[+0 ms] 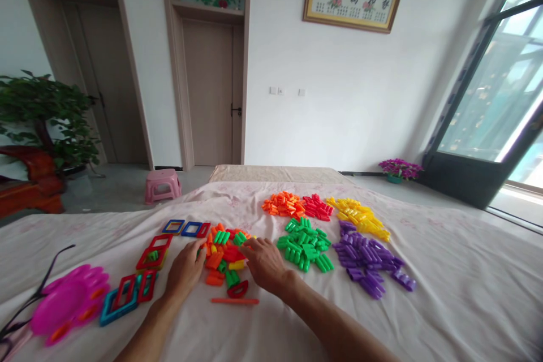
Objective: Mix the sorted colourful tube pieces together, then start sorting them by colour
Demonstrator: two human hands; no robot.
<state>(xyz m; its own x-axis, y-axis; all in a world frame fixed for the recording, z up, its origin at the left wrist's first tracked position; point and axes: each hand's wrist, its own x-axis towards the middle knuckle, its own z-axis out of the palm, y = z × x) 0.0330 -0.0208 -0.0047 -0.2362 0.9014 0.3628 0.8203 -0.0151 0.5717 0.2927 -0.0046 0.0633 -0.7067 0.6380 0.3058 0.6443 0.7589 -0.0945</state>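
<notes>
Both my hands flank a mixed pile of plastic building pieces (225,253) in orange, green, red and yellow. My left hand (186,266) rests at the pile's left edge with its fingers stretched towards the pieces. From the other side, my right hand (265,260) reaches over the pile's right edge, fingers apart and bent, fingertips at the pieces; I see nothing held in it. Just below the pile lie a red half-round piece (238,289) and a thin orange stick (235,301). Right of my right hand is a heap of green pieces (305,243).
Further right are orange (283,203), red (317,207), yellow (360,218) and purple heaps (369,257). At left lie frame-shaped tiles (121,300), a pink plastic tray (70,300) and eyeglasses (40,288). A pink stool (163,185) stands beyond the cloth-covered surface (458,294).
</notes>
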